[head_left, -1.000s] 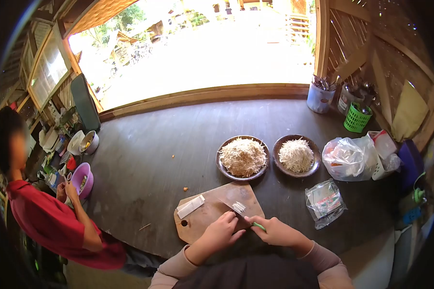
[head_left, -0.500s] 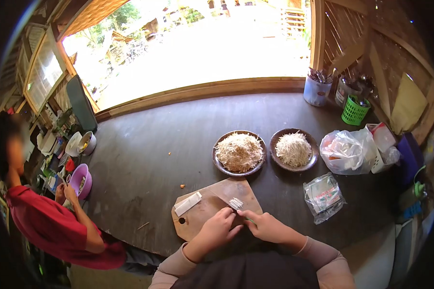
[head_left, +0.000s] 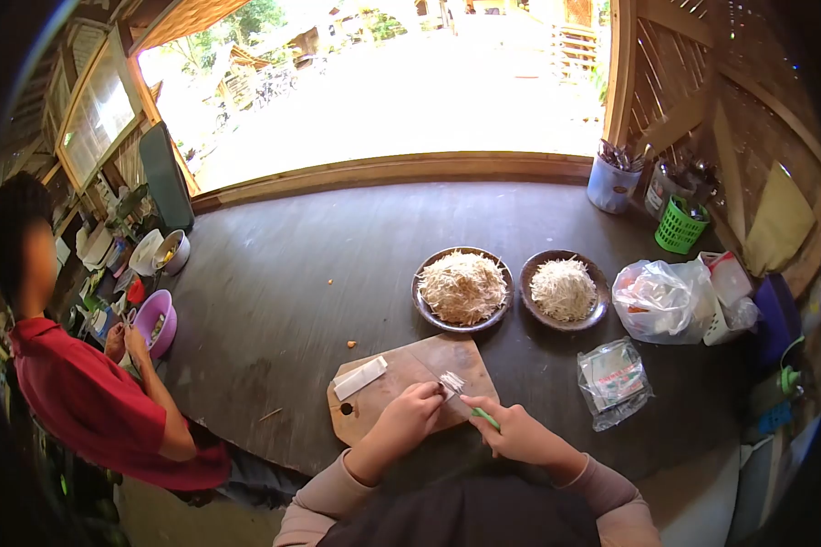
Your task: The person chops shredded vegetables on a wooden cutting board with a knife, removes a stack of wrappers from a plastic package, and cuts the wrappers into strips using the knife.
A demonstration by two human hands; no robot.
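My right hand (head_left: 511, 430) is closed round the green handle of a knife (head_left: 451, 392), whose blade lies over the wooden cutting board (head_left: 374, 421). Beside the blade, my left hand (head_left: 412, 415) has its fingers pressed together at a small white piece, mostly hidden by the fingertips. Thin white strips (head_left: 452, 381) lie just past the blade. Flat white slabs (head_left: 360, 377) rest on the board's left part. Behind the board stand two dark plates, one heaped with browner shreds (head_left: 462, 287), the other with paler shreds (head_left: 564, 290).
At the left, a person in a red shirt (head_left: 91, 401) holds something over a purple bowl (head_left: 160, 324). On the right are a clear packet (head_left: 614, 383), a plastic bag (head_left: 659, 299), a green basket (head_left: 680, 225) and a utensil bucket (head_left: 611, 185).
My left hand's fingers have drawn closer together at the blade, and my right hand has shifted slightly with the knife. The whole view has also moved a little.
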